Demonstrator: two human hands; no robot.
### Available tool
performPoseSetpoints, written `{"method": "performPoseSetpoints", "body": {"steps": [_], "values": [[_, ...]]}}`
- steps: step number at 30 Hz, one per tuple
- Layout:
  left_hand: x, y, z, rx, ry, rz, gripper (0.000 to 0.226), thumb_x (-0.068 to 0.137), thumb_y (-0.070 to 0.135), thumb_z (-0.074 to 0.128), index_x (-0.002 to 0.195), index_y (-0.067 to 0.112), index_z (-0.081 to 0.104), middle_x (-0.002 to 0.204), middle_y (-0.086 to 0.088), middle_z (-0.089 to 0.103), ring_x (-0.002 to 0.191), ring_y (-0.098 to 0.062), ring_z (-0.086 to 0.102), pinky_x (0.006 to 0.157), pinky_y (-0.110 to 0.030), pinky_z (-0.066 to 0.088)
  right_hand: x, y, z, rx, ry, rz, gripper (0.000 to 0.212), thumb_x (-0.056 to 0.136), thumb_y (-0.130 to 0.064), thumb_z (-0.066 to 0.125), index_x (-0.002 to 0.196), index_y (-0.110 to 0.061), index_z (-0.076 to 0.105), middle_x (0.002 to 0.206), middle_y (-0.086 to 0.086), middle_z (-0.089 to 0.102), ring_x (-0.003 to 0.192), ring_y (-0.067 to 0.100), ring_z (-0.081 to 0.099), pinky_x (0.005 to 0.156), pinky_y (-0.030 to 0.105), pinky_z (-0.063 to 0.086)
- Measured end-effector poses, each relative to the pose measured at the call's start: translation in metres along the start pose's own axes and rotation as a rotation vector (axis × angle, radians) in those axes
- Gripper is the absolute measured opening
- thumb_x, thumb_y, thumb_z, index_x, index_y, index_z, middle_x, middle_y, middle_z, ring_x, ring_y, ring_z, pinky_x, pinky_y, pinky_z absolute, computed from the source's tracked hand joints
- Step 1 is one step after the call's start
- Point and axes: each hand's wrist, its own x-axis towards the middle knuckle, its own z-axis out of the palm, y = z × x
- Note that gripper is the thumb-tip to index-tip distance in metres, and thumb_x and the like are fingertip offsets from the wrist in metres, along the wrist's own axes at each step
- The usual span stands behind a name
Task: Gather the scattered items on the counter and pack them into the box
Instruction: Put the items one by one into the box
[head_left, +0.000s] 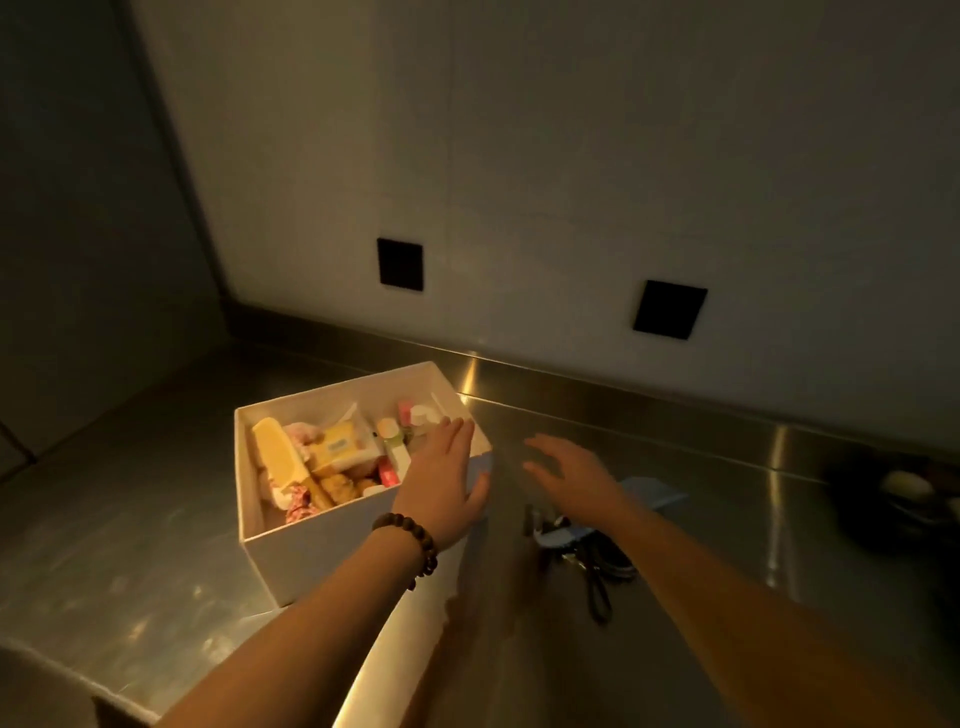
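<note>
Box mostly packed, a few things left on the counter

The white box (311, 551) sits on the steel counter (130, 545), already holding many small packets and bottles, among them a yellow bar-shaped pack (278, 457) by its left wall. The left hand (441, 483), with a bead bracelet (410, 540) on the wrist, lies flat over the box's right rim, fingers straight, gripping nothing. The right hand (571, 467) hovers just right of the box, fingers spread, also empty. Packing looks well along. Still outside, to the box's right and below the right forearm, lie a blue flat item (654, 496) and a tangle of dark cord with metal bits (592, 577); further right sits a dark, blurred object (904, 499) I cannot identify. Nothing blocks the reach, though the dim light blurs detail. Two black wall plates (400, 264) sit behind the box.
</note>
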Motion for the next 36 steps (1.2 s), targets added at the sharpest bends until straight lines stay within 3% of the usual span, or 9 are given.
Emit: {"method": "performPoseSetpoints", "body": {"steps": [5, 9, 12, 16, 21, 27, 31, 36], "values": [[-0.001, 0.042, 0.056, -0.056, -0.180, 0.053, 0.067, 0.088, 0.039, 0.050, 0.146, 0.021, 0.021, 0.151, -0.003, 0.026, 0.135, -0.018, 0.027, 0.108, -0.026, 0.019, -0.038, 0.077, -0.023, 0.030, 0.103, 0.255, 0.040, 0.092, -0.021, 0.059, 0.131, -0.010, 0.054, 0.133, 0.011, 0.052, 0.122, 0.024, 0.050, 0.097, 0.024, 0.035], [-0.007, 0.055, 0.101, 0.006, -0.349, -0.005, 0.062, 0.086, 0.038, 0.053, 0.140, 0.019, 0.031, 0.142, -0.004, 0.038, 0.124, -0.020, 0.041, 0.105, -0.033, 0.036, -0.070, 0.113, -0.014, 0.056, 0.101, 0.352, 0.040, 0.087, -0.015, 0.066, 0.125, -0.009, 0.056, 0.126, 0.010, 0.058, 0.114, 0.020, 0.054, 0.082, 0.012, 0.033], [-0.011, 0.052, 0.126, 0.074, -0.425, -0.046, 0.064, 0.081, 0.042, 0.057, 0.137, 0.020, 0.034, 0.140, -0.003, 0.039, 0.124, -0.021, 0.041, 0.105, -0.035, 0.035, -0.083, 0.127, 0.003, 0.065, 0.050, 0.373, 0.051, 0.081, -0.022, 0.073, 0.126, -0.009, 0.054, 0.131, 0.012, 0.051, 0.120, 0.022, 0.048, 0.094, 0.019, 0.034], [-0.011, 0.046, 0.148, 0.100, -0.522, -0.087, 0.084, 0.077, 0.041, 0.062, 0.146, 0.018, 0.021, 0.154, -0.003, 0.017, 0.139, -0.023, 0.022, 0.115, -0.034, 0.021, -0.086, 0.138, 0.022, 0.138, 0.041, 0.353, 0.066, 0.076, -0.030, 0.077, 0.133, -0.016, 0.047, 0.136, 0.006, 0.044, 0.125, 0.018, 0.043, 0.103, 0.023, 0.031], [-0.003, 0.043, 0.158, 0.084, -0.518, -0.097, 0.084, 0.074, 0.046, 0.067, 0.143, 0.022, 0.027, 0.151, 0.000, 0.025, 0.136, -0.020, 0.026, 0.113, -0.035, 0.024, -0.072, 0.143, 0.040, 0.084, 0.122, 0.340, 0.072, 0.079, -0.038, 0.072, 0.139, -0.017, 0.039, 0.140, 0.003, 0.042, 0.129, 0.019, 0.039, 0.109, 0.030, 0.033], [0.004, 0.039, 0.159, 0.051, -0.417, -0.064, 0.050, 0.079, 0.037, 0.066, 0.125, 0.023, 0.051, 0.125, 0.003, 0.052, 0.115, -0.017, 0.044, 0.098, -0.027, 0.036, -0.064, 0.143, 0.048, 0.096, 0.225, 0.353, 0.070, 0.075, -0.043, 0.074, 0.132, -0.015, 0.046, 0.131, 0.005, 0.049, 0.121, 0.020, 0.044, 0.101, 0.028, 0.037], [0.001, 0.038, 0.153, 0.076, -0.414, -0.046, 0.031, 0.082, 0.028, 0.060, 0.113, 0.020, 0.059, 0.112, 0.000, 0.055, 0.107, -0.018, 0.047, 0.087, -0.026, 0.038, -0.070, 0.143, 0.047, 0.151, 0.230, 0.358, 0.064, 0.070, -0.034, 0.078, 0.125, -0.016, 0.051, 0.123, 0.004, 0.051, 0.116, 0.020, 0.049, 0.098, 0.027, 0.040], [-0.005, 0.040, 0.144, -0.009, -0.372, -0.062, 0.032, 0.080, 0.026, 0.062, 0.111, 0.021, 0.062, 0.106, 0.001, 0.059, 0.098, -0.015, 0.052, 0.081, -0.023, 0.040, -0.075, 0.134, 0.043, 0.238, 0.255, 0.361, 0.058, 0.070, -0.019, 0.080, 0.121, -0.012, 0.053, 0.123, 0.006, 0.049, 0.112, 0.018, 0.052, 0.092, 0.020, 0.040]]}}
